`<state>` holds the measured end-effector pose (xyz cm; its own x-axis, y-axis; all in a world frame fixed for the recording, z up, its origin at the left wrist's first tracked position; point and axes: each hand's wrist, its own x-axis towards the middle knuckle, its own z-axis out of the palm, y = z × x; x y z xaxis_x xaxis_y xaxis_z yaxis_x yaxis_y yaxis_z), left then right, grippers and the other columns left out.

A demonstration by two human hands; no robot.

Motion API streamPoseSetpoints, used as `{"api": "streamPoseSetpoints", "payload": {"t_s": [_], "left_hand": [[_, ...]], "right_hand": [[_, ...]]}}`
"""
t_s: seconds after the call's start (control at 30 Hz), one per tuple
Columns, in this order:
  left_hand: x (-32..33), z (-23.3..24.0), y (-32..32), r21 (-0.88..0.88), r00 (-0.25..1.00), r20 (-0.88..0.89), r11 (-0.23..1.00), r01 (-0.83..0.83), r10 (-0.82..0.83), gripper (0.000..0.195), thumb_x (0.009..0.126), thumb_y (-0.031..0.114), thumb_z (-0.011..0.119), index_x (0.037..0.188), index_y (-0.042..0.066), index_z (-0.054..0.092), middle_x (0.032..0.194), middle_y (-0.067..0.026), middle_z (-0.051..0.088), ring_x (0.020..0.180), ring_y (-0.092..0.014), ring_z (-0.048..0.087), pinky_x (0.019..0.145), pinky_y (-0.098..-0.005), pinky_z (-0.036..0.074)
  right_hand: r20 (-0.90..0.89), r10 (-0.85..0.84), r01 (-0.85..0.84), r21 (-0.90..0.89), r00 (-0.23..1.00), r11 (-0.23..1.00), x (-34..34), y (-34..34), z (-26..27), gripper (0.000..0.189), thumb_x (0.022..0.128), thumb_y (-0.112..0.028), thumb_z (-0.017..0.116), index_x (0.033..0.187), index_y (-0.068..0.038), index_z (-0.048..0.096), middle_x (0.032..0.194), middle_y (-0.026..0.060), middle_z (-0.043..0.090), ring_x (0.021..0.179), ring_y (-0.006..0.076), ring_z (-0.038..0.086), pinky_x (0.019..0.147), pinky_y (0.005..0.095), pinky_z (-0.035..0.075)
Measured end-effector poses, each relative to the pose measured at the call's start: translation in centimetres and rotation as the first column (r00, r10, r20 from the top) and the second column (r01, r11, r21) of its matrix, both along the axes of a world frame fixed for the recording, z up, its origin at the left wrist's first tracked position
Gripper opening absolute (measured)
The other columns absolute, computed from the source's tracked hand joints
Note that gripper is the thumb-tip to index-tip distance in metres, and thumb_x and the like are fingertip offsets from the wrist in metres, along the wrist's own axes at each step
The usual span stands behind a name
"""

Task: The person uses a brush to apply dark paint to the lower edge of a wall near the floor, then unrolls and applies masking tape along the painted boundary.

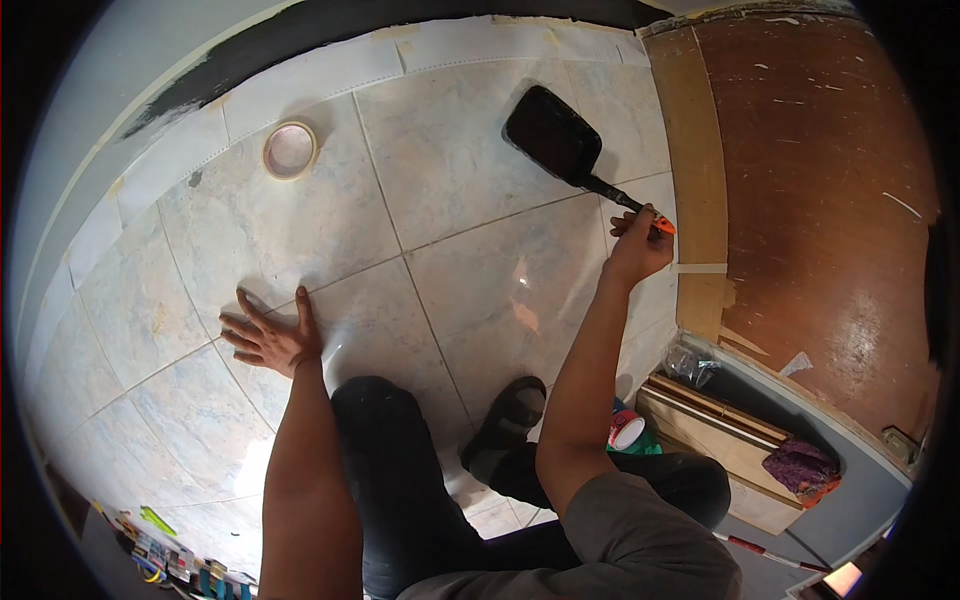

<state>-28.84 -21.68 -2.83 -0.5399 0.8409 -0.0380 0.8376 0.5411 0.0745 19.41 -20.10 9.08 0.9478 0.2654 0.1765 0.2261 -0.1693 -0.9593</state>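
My right hand (643, 241) is closed around the orange-tipped handle of a brush (661, 223), whose dark end lies over a black paint tray (553, 135) on the tiled floor. Dark paint coats the tray's inside; whether its black neck is part of the tray or the brush I cannot tell. My left hand (270, 337) rests flat on the tiles with its fingers spread and holds nothing. A roll of masking tape (290, 151) lies on the floor beyond it. White paper strips (315, 71), taped down, run along the foot of the wall below a black painted band (247, 64).
At right stands a brown wooden door (817, 150). Nearer, wooden boards (712, 442) lean by a purple cloth (801, 469), with clear plastic (688, 364) and a red-and-white container (626, 431) close by. Assorted tools (169, 555) lie at the lower left.
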Motion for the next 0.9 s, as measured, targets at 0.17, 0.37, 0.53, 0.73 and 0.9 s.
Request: {"api": "streamPoseSetpoints", "payload": {"t_s": [0.17, 0.37, 0.53, 0.73, 0.9], "left_hand": [[0.0, 0.0, -0.1, 0.010, 1.000, -0.001, 1.000, -0.020, 0.020, 0.117, 0.077, 0.090, 0.063, 0.170, 0.032, 0.022, 0.177, -0.0226, 0.008, 0.164, -0.044, 0.001, 0.129, -0.0667, 0.004], [-0.2, 0.8, 0.2, 0.072, 0.999, -0.037, 0.997, 0.040, -0.037, 0.118, 0.074, 0.084, 0.072, 0.169, 0.028, 0.029, 0.177, -0.0221, 0.012, 0.163, -0.045, 0.007, 0.128, -0.0672, 0.005], [-0.1, 2.7, 0.7, -0.063, 0.998, 0.065, 0.998, -0.023, 0.027, 0.120, 0.076, 0.086, 0.068, 0.170, 0.026, 0.025, 0.177, -0.0228, 0.006, 0.164, -0.044, -0.002, 0.129, -0.0648, 0.000], [-0.3, 2.9, 0.3, -0.082, 0.997, 0.067, 0.996, -0.022, 0.027, 0.121, 0.077, 0.085, 0.067, 0.169, 0.019, 0.026, 0.177, -0.0241, 0.006, 0.163, -0.046, -0.001, 0.128, -0.0667, 0.000], [0.1, 3.4, 0.7, -0.159, 0.991, 0.112, 0.986, -0.053, 0.071, 0.120, 0.076, 0.087, 0.065, 0.172, 0.033, 0.015, 0.178, -0.0219, -0.001, 0.164, -0.044, -0.006, 0.129, -0.0640, -0.005]], "right_hand": [[0.021, 0.039, -0.040, 0.043, 0.999, 0.998, 0.6, 0.7, 0.4, 0.017, 0.101, -0.012, 0.069, 0.099, 0.003, 0.062, 0.076, 0.0132, 0.071, 0.055, 0.0186, 0.069, 0.045, 0.0285, 0.053], [0.072, 0.125, -0.125, -0.004, 0.990, 0.992, 3.3, -1.7, -3.0, 0.021, 0.103, -0.017, 0.070, 0.109, 0.004, 0.070, 0.080, 0.0124, 0.072, 0.060, 0.0178, 0.071, 0.049, 0.0286, 0.058], [0.060, 0.116, -0.115, -0.018, 0.991, 0.993, 0.1, -0.3, 0.4, 0.024, 0.103, -0.020, 0.072, 0.106, 0.004, 0.069, 0.081, 0.0116, 0.072, 0.065, 0.0170, 0.071, 0.055, 0.0274, 0.055], [0.100, 0.468, -0.457, -0.112, 0.878, 0.882, -3.3, 2.9, 0.0, 0.029, 0.105, -0.012, 0.068, 0.129, 0.006, 0.067, 0.108, 0.0162, 0.074, 0.095, 0.0228, 0.076, 0.080, 0.0305, 0.061], [0.133, 0.548, -0.532, -0.140, 0.826, 0.835, -5.6, 2.9, -3.4, 0.028, 0.104, -0.004, 0.067, 0.130, 0.006, 0.067, 0.115, 0.0151, 0.074, 0.105, 0.0230, 0.074, 0.093, 0.0338, 0.062]]}}
